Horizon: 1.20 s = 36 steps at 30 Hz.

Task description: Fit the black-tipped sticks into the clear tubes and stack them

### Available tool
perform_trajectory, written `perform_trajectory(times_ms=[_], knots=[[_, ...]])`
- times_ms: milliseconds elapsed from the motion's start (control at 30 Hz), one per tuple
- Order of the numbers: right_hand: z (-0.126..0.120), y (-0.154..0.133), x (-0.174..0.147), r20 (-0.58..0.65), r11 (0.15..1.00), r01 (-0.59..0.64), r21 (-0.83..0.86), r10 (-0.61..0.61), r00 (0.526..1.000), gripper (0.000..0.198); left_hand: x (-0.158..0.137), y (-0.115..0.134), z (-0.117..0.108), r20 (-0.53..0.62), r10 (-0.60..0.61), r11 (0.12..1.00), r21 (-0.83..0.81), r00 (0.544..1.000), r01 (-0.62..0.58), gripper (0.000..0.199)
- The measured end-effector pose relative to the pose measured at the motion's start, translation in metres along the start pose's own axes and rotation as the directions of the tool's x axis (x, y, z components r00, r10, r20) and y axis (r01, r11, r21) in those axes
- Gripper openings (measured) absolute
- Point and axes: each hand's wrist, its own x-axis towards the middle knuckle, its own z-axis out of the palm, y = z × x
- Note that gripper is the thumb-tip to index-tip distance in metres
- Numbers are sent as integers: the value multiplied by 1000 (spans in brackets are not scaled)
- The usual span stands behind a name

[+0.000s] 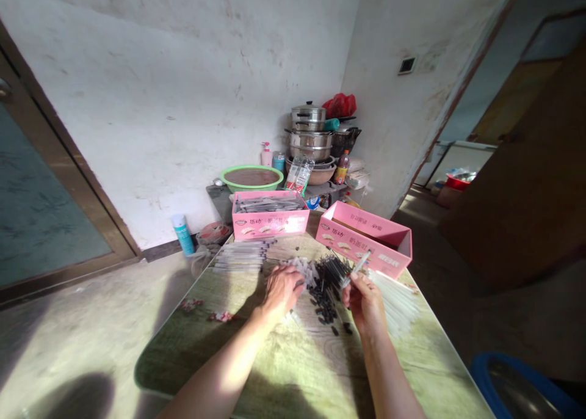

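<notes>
My right hand [365,300] pinches a thin whitish tube [361,262], like a pen barrel, tilted upward before the right pink box. My left hand [282,287] reaches down at a pile of small translucent white pieces [306,269]; its fingers are curled together, and what they hold is hidden. Between the hands lie small black pieces [324,303] and a bundle of thin dark sticks [334,268]. Long whitish tubes [396,303] are spread beside my right hand. Rows of whitish sticks with dark ends [240,256] lie beyond my left hand.
A pink box [270,223] full of sticks stands at the table's far edge, beside another pink box [361,242]. Behind are a green basin [251,187], stacked steel pots [311,141] and bottles. A spray can [183,236] stands left of the wooden-patterned table [293,376].
</notes>
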Motion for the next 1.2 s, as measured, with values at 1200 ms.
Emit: perform_trajectory(times_ms=[1200], knots=[[24, 10, -12, 137, 998, -45, -54, 52, 989, 32, 4, -7, 5, 267, -289, 63, -953, 919, 296, 37]])
